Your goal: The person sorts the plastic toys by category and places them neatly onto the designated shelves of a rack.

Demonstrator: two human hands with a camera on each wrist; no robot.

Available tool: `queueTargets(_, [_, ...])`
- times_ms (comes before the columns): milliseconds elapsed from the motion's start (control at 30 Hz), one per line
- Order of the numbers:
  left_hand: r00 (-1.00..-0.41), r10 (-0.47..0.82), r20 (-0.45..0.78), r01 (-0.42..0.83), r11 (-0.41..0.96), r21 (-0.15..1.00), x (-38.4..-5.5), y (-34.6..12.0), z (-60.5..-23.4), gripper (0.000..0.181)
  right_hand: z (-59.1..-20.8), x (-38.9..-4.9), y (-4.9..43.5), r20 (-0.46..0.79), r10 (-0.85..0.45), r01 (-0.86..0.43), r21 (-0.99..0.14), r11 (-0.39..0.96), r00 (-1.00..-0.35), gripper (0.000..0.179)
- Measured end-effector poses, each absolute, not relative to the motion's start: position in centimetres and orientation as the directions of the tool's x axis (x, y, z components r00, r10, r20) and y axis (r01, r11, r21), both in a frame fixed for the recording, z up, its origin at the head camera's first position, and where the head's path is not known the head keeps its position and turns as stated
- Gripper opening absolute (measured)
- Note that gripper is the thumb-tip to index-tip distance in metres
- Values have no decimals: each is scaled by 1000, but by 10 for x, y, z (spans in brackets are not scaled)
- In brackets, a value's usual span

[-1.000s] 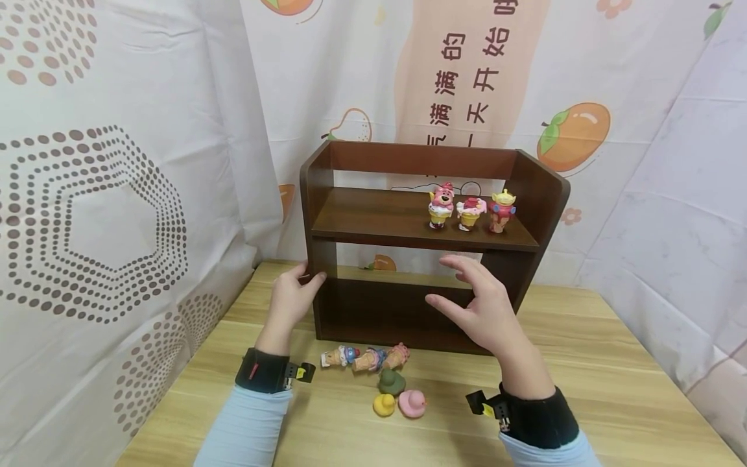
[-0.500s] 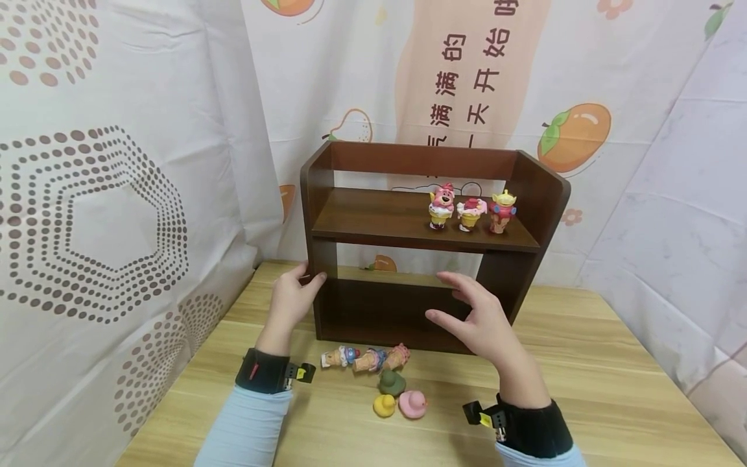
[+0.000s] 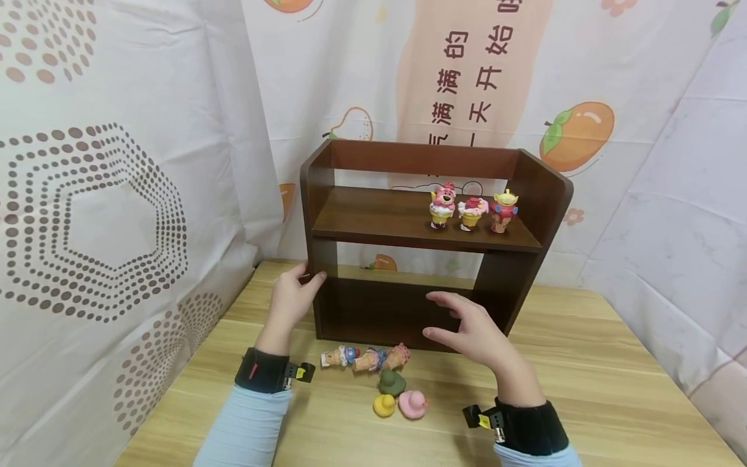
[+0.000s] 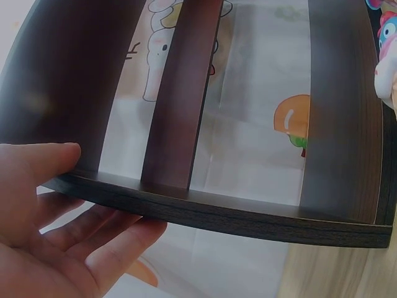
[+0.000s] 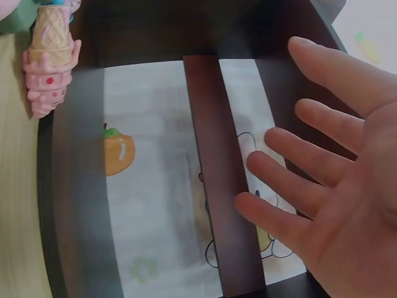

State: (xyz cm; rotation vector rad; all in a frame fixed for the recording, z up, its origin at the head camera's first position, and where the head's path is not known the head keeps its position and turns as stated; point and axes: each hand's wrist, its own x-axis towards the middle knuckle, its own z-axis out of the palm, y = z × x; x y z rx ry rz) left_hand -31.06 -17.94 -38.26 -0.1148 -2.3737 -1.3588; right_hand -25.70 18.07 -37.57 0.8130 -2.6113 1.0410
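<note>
A dark brown two-tier wooden shelf (image 3: 373, 217) stands upright on the table. My left hand (image 3: 292, 295) grips its left side panel, thumb inside and fingers outside, as the left wrist view also shows. In front of the lower compartment hovers my right hand (image 3: 477, 331), fingers spread and holding nothing. On the upper board, at the right, stand three ice-cream-cone figurines: a pink bear (image 3: 442, 206), a pink-topped one (image 3: 471, 214) and a yellow-headed one (image 3: 503, 211). Three more cone figurines (image 3: 369, 359) lie on the table before the shelf.
Three small rubber ducks, green (image 3: 391, 383), yellow (image 3: 384, 405) and pink (image 3: 413, 404), sit close together nearer me. The wood-grain table (image 3: 595, 376) extends to both sides. Patterned cloth (image 3: 630, 214) hangs behind and beside it.
My right hand has sunk lower and slightly left in front of the lower compartment. The left hand, shelf, figurines and ducks have stayed in place.
</note>
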Motion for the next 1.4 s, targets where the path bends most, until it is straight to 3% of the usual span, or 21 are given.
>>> queueTargets(267, [-908,-121,401,291,507,811,-310,-179,-381,42,-389,-264,181,254,-474,-526,-575,627,-843,58])
queueTargets(733, [-912,-119,392,286,498,819,-310,-179,-382,46,-411,-270,172,114,-555,-524,-524,671,-824,57])
queueTargets(1400, [-908,-117,402,296,500,814,-310,-178,-383,40,-425,-270,155,-11,-587,-494,-529,690,-809,57])
